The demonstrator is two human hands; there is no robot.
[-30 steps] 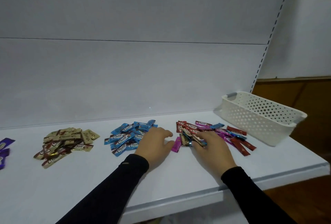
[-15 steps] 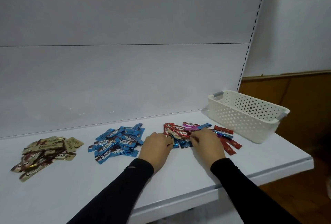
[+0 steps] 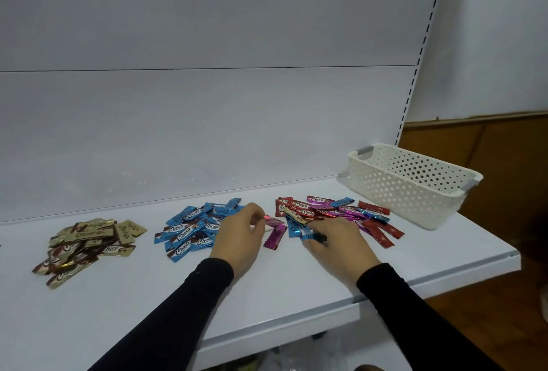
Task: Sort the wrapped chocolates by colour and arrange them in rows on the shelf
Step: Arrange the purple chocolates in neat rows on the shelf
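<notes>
So the shelf (image 3: 267,287) had bare room toward its front lip and betw. the piles. Left hand (image 3: 240,237) pinched a magenta chocolate (image 3: 275,236) lying long axis front-to-back, between the blue pile (image 3: 192,229) and mixed red/pink pile (image 3: 332,213). Right hand (image 3: 341,244) gripped a blue chocolate (image 3: 310,235) at that mixed pile's near edge. Gold pile (image 3: 89,244) sat well left. White basket (image 3: 409,181) stood at the right end, near the back panel.
</notes>
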